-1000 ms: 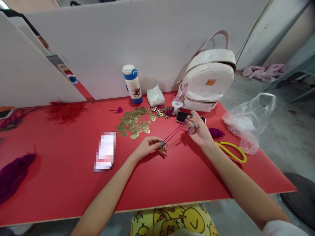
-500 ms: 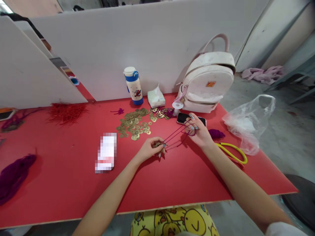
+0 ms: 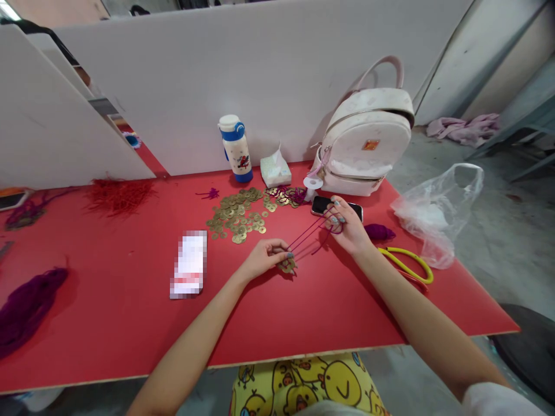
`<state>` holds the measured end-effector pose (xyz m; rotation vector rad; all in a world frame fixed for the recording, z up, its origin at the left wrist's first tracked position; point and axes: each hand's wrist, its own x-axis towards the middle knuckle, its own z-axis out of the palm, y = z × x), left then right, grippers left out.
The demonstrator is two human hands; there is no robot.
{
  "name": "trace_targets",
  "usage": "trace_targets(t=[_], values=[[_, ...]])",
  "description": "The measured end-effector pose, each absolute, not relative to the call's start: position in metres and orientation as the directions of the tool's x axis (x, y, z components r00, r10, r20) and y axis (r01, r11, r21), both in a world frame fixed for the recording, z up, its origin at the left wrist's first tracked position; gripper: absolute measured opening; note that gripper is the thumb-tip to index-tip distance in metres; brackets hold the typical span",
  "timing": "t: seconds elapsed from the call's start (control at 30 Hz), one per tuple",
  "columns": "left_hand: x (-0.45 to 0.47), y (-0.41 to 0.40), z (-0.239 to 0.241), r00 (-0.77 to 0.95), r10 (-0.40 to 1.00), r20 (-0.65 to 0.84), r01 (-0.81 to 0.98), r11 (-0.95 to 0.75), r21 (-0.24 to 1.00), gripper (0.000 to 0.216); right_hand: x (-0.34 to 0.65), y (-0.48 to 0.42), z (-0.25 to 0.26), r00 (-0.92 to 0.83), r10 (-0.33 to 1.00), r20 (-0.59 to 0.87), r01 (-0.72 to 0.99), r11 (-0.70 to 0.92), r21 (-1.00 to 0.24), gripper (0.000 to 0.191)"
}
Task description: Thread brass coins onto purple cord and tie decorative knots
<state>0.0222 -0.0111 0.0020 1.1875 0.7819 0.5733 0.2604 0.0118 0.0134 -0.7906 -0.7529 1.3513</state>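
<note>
Fingers of the left hand (image 3: 263,258) pinch coins (image 3: 287,266); at two o'clock, those of the right hand (image 3: 348,229) grasp purple cord (image 3: 305,234), apparently tensioning it. Next probably needs an even pull.

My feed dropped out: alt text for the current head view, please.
Purple cord stretches between a left hand pinching brass-coloured discs and a right hand gripping the cord, above a red table. Beyond lies a pile of loose discs; a bottle, tissue pack and white backpack stand behind.

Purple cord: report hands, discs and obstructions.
Left hand pinching brass-coloured discs. Right hand holding purple cord, strands straight between hands. Phone partly behind right hand; cord unobstructed.
</note>
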Motion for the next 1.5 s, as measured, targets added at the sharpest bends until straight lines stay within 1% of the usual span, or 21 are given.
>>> trace_targets(t=[0.07,0.13,0.17,0.23,0.27,0.3,0.37,0.43,0.5,0.53,0.57,0.67,0.7,0.77,0.9,0.97,1.17,1.23,1.37,1.43,1.5], values=[[0.023,-0.011,0.001,0.604,0.765,-0.221,-0.076,0.332,0.94,0.041,0.26,0.012,0.01,0.138,0.988,0.069,-0.374,0.116,-0.92,0.019],[0.024,-0.01,0.001,0.59,0.781,-0.204,-0.151,0.355,0.922,0.044,0.259,0.009,0.008,0.221,0.952,0.211,-0.071,0.232,-0.97,0.016],[0.024,-0.01,0.001,0.584,0.788,-0.195,-0.179,0.36,0.916,0.045,0.257,0.007,0.007,0.243,0.919,0.311,0.114,0.291,-0.95,0.015],[0.025,-0.01,0.002,0.571,0.801,-0.181,-0.214,0.358,0.909,0.046,0.252,0.001,0.009,0.2,0.846,0.494,0.43,0.377,-0.82,0.016],[0.025,-0.009,0.002,0.563,0.807,-0.177,-0.221,0.354,0.909,0.047,0.249,-0.003,0.01,0.142,0.826,0.545,0.524,0.404,-0.75,0.017],[0.025,-0.009,0.002,0.554,0.813,-0.178,-0.221,0.349,0.91,0.047,0.245,-0.006,0.011,0.067,0.822,0.566,0.573,0.432,-0.697,0.018],[0.025,-0.008,0.0,0.537,0.823,-0.186,-0.198,0.337,0.92,0.048,0.238,-0.012,0.012,-0.124,0.821,0.557,0.584,0.515,-0.628,0.021],[0.024,-0.007,-0.002,0.523,0.831,-0.19,-0.15,0.309,0.939,0.049,0.231,-0.016,0.013,-0.36,0.778,0.515,0.54,0.624,-0.565,0.027],[0.024,-0.007,-0.003,0.51,0.839,-0.189,-0.093,0.272,0.958,0.049,0.227,-0.018,0.011,-0.54,0.721,0.434,0.48,0.688,-0.545,0.036],[0.024,-0.007,-0.003,0.511,0.838,-0.19,-0.068,0.259,0.963,0.049,0.225,-0.018,0.01,-0.582,0.715,0.386,0.469,0.684,-0.559,0.039],[0.023,-0.008,-0.002,0.519,0.832,-0.195,-0.046,0.255,0.966,0.048,0.224,-0.018,0.009,-0.591,0.731,0.341,0.477,0.658,-0.583,0.039],[0.024,-0.01,0.003,0.56,0.801,-0.213,-0.003,0.259,0.966,0.043,0.223,-0.018,0.005,-0.545,0.802,0.244,0.532,0.555,-0.64,0.026],[0.024,-0.011,0.005,0.561,0.801,-0.21,0.004,0.251,0.968,0.042,0.222,-0.018,0.004,-0.535,0.813,0.232,0.529,0.536,-0.658,0.028],[0.025,-0.013,0.007,0.563,0.8,-0.207,0.0,0.25,0.968,0.042,0.222,-0.018,0.004,-0.53,0.815,0.235,0.474,0.515,-0.714,0.034],[0.027,-0.014,0.007,0.602,0.775,-0.191,-0.056,0.28,0.958,0.042,0.22,-0.021,0.008,-0.489,0.837,0.245,0.34,0.442,-0.83,0.034],[0.027,-0.013,0.006,0.605,0.78,-0.159,-0.073,0.254,0.964,0.04,0.22,-0.022,0.009,-0.466,0.852,0.238,0.302,0.406,-0.863,0.034],[0.025,-0.012,0.005,0.558,0.81,-0.18,0.025,0.2,0.979,0.04,0.219,-0.022,0.007,-0.444,0.847,0.293,0.227,0.423,-0.877,0.035],[0.026,-0.012,0.006,0.553,0.816,-0.167,0.041,0.173,0.984,0.039,0.219,-0.022,0.006,-0.445,0.843,0.303,0.203,0.424,-0.883,0.036],[0.026,-0.013,0.006,0.579,0.803,-0.139,0.045,0.139,0.989,0.036,0.22,-0.023,0.006,-0.439,0.85,0.293,0.182,0.403,-0.897,0.037],[0.025,-0.013,0.005,0.589,0.796,-0.141,0.028,0.154,0.988,0.036,0.221,-0.023,0.005,-0.43,0.855,0.29,0.182,0.397,-0.9,0.037],[0.025,-0.013,0.005,0.598,0.789,-0.14,-0.028,0.196,0.98,0.037,0.221,-0.023,0.005,-0.418,0.859,0.294,0.185,0.397,-0.899,0.037]])
